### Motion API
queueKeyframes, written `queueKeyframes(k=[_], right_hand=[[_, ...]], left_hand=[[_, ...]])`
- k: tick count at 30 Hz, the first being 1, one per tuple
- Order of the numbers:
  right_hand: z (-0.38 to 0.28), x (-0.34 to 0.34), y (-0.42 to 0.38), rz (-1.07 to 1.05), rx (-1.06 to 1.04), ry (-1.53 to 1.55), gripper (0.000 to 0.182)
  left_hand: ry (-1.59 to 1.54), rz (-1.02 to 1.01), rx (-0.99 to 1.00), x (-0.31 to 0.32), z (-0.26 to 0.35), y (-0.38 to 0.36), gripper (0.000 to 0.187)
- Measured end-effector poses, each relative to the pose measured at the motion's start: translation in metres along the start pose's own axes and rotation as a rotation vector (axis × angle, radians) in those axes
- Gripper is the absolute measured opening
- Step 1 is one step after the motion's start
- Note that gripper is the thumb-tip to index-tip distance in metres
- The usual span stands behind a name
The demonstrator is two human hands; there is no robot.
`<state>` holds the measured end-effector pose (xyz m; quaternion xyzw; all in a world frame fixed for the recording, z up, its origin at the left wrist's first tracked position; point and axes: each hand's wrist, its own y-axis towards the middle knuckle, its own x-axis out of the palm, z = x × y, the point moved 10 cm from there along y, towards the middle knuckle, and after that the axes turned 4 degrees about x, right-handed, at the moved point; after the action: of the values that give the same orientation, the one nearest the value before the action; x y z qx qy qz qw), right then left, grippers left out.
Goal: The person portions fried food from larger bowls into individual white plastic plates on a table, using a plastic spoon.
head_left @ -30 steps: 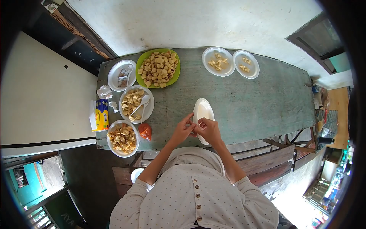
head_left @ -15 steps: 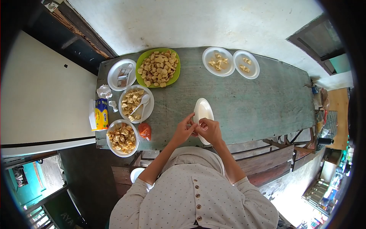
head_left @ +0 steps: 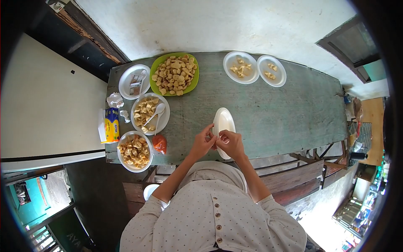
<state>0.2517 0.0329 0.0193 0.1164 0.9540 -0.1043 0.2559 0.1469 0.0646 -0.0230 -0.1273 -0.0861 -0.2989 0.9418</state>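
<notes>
A white plate [head_left: 226, 121], looking narrow and tilted in this view, is over the near side of the green table [head_left: 193, 113]. My left hand [head_left: 202, 143] is closed on its left rim, fingers bent in. My right hand [head_left: 231, 145] reaches across the plate's face, thumb and fingers pinched at the same rim. The fingertips of both hands meet there, and the wrists partly cover the plate's lower part.
On the left stand a green plate [head_left: 194, 82] heaped with fried pieces, two white plates of food, a white plate with packets, a red-orange bag [head_left: 159, 144], and a yellow-blue tissue pack [head_left: 111, 126]. Two white plates [head_left: 227, 67] with small pieces sit at the back by the wall.
Almost nothing differs. Both hands stay at the plate's left rim, with only a slight shift of the fingers.
</notes>
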Motion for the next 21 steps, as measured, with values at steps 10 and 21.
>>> queueKeyframes(k=[10,21], right_hand=[[-0.005,-0.001,-0.001,0.021,-0.049,-0.025,0.022],[-0.004,-0.002,-0.001,0.024,-0.047,-0.023,0.024]], left_hand=[[0.081,0.048,0.013,-0.006,0.004,0.002,0.046],[0.109,0.079,-0.003,-0.009,0.004,0.003,0.047]])
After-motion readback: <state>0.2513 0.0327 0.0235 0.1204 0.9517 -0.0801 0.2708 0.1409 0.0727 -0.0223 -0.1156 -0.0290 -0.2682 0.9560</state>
